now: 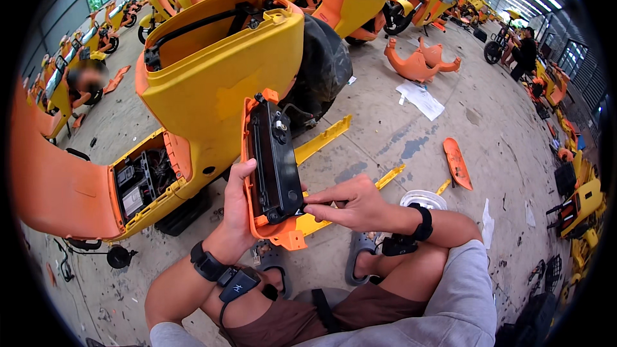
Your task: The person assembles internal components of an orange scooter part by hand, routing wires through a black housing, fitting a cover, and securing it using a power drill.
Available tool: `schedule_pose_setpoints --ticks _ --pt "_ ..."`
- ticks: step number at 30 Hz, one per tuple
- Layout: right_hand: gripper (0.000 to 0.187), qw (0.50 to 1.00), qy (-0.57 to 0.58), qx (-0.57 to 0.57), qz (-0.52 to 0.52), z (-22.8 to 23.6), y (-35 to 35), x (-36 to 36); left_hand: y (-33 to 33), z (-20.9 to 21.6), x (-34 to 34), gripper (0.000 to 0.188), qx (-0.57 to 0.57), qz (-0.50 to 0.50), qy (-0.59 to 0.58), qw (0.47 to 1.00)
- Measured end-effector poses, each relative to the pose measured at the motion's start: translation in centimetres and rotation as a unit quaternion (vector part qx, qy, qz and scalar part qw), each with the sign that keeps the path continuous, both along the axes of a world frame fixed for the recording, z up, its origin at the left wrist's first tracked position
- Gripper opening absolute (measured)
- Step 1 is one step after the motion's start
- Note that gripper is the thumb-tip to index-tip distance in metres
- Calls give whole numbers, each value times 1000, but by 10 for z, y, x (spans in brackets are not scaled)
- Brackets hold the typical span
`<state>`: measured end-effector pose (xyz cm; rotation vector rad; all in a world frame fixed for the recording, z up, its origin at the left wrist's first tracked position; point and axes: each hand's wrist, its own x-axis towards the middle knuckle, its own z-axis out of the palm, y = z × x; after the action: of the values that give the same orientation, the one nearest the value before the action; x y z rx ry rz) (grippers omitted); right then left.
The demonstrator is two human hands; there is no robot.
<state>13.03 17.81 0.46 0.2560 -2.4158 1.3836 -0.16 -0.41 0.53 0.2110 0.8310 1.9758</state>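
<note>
The left hand (234, 209) is wrapped around one long side of an orange shell (290, 239), thumb over the edge, fingers mostly out of sight behind it. A long black unit (276, 154) with a round metal fitting near its far end sits in the shell, held up tilted in front of the person, above the floor. The right hand (350, 205) is nearly closed, thumb and forefinger brought together at the unit's lower right corner; whether a small piece is pinched between them cannot be made out. Dark bands circle both wrists.

The underside of the shell is hidden, and the right forearm covers part of a white bowl (421, 194). At left, the large orange panel (71, 186) runs into the dark rim of the view. Wiring in the open compartment (170, 196) of the yellow scooter body (218, 90) is too tangled to sort out.

The concrete floor (398, 128) is scuffed and stained. On it lie yellow strips (324, 140), an orange curved panel (457, 164), paired orange pieces (414, 64) and white paper (421, 99). Rows of yellow and orange scooters fill the hall beneath strip lights; a person (526, 51) in dark clothing sits far right.
</note>
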Motion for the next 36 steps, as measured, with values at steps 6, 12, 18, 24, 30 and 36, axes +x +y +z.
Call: schedule_pose_setpoints --ticks 6,12,18,24,30,36 --pt "20 998 -41 -44 -18 7 -5 1 -1 -3 -1 63 7 -12 -4 1000" --pt "21 1000 -18 3 7 3 -3 2 -2 -1 -3 64 8 -37 -9 999" --pt "23 995 -62 -76 -3 1 -6 -2 -1 1 -5 65 1 -21 -6 1000" --pt "22 994 -35 -105 17 -1 -6 -1 0 2 -5 67 10 -38 -14 999" --pt "20 999 -8 -31 16 7 -4 1 -2 -7 -9 74 -2 -58 -2 998" --pt "19 998 -6 -8 -62 4 -10 2 2 5 0 64 -13 -9 -23 1000"
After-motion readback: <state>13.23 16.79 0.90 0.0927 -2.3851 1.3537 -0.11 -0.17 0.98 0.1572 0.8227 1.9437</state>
